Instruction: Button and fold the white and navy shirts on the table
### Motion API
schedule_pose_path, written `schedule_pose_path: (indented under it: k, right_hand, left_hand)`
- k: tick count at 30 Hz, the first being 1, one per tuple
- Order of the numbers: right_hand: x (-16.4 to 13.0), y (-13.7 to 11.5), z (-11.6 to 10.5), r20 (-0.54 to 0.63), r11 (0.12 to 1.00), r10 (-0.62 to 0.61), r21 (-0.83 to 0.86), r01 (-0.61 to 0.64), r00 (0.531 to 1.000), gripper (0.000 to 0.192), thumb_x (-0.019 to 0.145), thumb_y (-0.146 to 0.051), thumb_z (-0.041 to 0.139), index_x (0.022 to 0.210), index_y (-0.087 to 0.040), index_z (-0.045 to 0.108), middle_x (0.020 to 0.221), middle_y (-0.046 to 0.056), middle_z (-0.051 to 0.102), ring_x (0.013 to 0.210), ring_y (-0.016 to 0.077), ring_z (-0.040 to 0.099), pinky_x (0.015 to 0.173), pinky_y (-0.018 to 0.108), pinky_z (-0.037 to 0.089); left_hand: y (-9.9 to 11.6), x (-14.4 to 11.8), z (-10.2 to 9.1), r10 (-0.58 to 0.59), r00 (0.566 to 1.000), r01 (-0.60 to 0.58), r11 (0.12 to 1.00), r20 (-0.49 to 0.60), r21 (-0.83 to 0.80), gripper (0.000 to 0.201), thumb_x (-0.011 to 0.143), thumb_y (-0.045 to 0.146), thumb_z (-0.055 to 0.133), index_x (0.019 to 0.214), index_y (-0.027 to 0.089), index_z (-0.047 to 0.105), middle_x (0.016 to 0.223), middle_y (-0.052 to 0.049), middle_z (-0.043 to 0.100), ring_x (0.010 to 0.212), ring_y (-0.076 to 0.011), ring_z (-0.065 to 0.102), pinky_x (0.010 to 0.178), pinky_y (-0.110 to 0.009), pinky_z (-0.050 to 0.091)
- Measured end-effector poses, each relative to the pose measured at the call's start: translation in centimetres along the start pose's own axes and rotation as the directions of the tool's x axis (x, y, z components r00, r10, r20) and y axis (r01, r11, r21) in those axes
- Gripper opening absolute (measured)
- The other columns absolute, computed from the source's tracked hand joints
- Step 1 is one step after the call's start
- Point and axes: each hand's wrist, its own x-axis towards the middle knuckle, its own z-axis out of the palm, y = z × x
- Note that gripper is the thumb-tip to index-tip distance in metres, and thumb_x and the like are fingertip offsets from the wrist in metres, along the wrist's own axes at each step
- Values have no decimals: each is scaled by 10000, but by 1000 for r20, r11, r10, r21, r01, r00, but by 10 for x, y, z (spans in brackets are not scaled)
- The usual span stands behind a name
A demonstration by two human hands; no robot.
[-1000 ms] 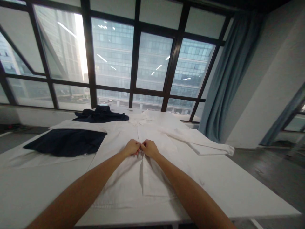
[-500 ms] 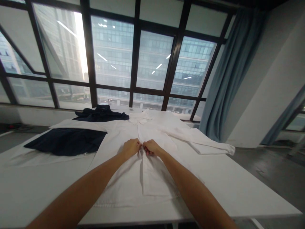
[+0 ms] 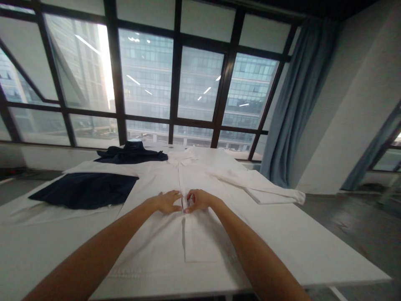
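A white long-sleeved shirt (image 3: 153, 238) lies spread out front side up, its collar at the far end and its front opening running down the middle. My left hand (image 3: 169, 202) rests on the shirt just left of this opening, its fingers apart and nothing gripped. Close beside it, my right hand (image 3: 198, 200) has curled fingers at the front edge of the shirt's right panel and seems to hold that edge. Its fingertips are partly hidden. Below the hands the two front panels overlap loosely, with a fold along the edge.
Dark navy garments (image 3: 86, 190) lie to the left, one partly under the shirt's sleeve and another (image 3: 133, 152) farther back. The white table (image 3: 316, 251) ends in a front edge near my forearms. Windows and a blue curtain (image 3: 300, 104) stand behind.
Both hands were pinched together at the shirt's front opening. My left hand has let go and spread its fingers, and both hands now sit slightly lower in view.
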Motion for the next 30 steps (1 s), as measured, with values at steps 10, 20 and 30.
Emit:
schedule_pose_path:
  k: [10,20,30]
  right_hand:
    - [-31,28,-41,-38,992,8,-128,-13,999,362,751,-475,679,997,-210,701,906,65,708,776,190,640,685,257,451]
    - [-51,109,-29,-293,992,-21,-125,-17,956,581,759,-471,663,1251,-173,586,1306,139,559,1194,276,520,1025,374,372]
    - [-29,51,-32,75,990,-54,-128,64,996,915,490,-533,816,1289,-159,576,1325,149,542,1201,305,517,1031,355,371]
  left_hand:
    - [-47,-46,-7,171,984,-175,980,-44,-97,813,767,685,530,1417,213,409,1512,-111,330,1391,-285,292,1136,-398,215]
    - [-15,-78,8,355,898,-386,920,-261,-76,531,894,566,456,1301,234,542,1406,-83,495,1298,-232,430,1106,-377,292]
    - [28,-80,10,485,871,-490,867,-71,-87,834,717,658,643,1406,249,411,1475,-139,384,1333,-326,364,1098,-483,266]
